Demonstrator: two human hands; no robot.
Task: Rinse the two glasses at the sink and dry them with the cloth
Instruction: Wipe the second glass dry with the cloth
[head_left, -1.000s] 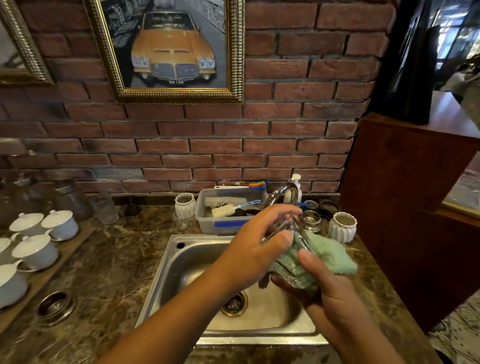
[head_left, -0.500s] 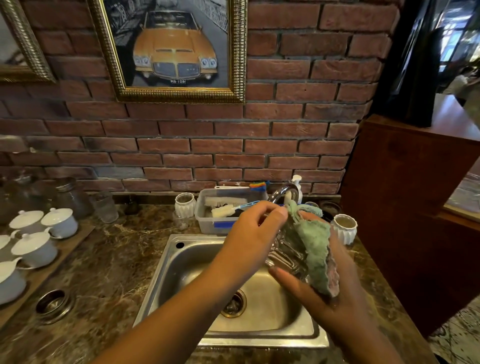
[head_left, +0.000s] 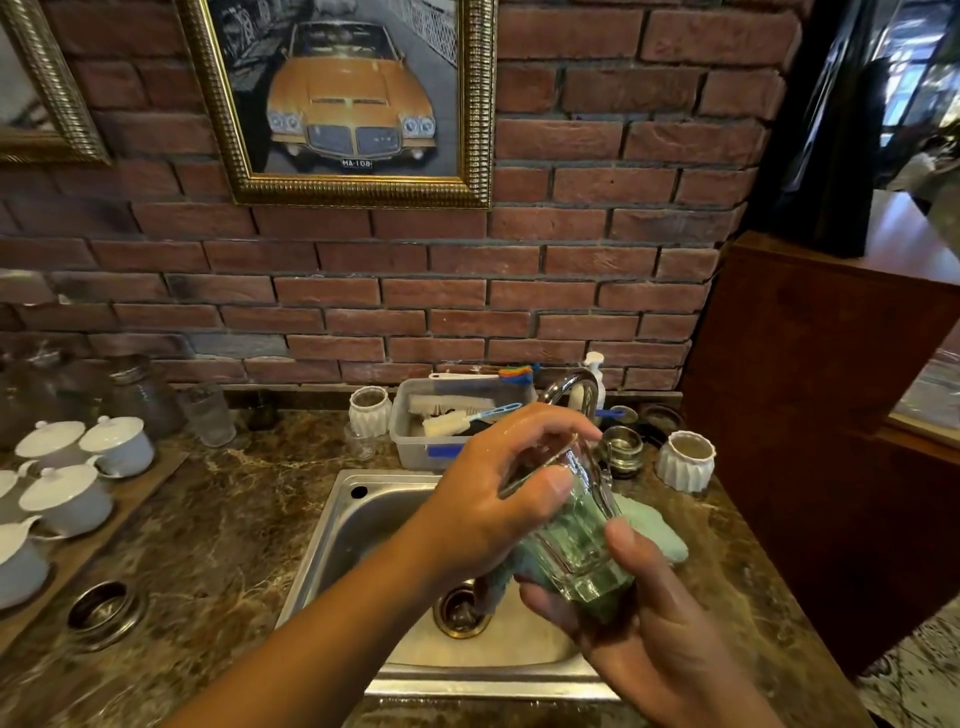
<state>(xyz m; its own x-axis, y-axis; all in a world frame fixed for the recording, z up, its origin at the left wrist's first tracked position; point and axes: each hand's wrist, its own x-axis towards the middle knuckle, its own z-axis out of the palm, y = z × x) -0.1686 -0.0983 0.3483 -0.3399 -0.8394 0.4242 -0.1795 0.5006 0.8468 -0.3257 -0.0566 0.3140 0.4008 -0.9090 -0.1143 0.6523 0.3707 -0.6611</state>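
Beyond the fingers (head_left: 550, 423) rises a red brick wall (head_left: 571, 291) bearing a gold-framed yellow car picture (head_left: 353, 104); right of them, a dark wooden partition (head_left: 805, 389).

Left hand (head_left: 493, 506) curled gripping, right hand (head_left: 644, 629) cupped beneath, thumb pressing

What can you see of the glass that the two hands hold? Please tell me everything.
The glass is clear, with faceted sides and a thick base. It is tilted above the sink, rim uppermost. The left hand grips its upper part, thumb across the side. The right hand holds its base against the green cloth, which shows through the glass.
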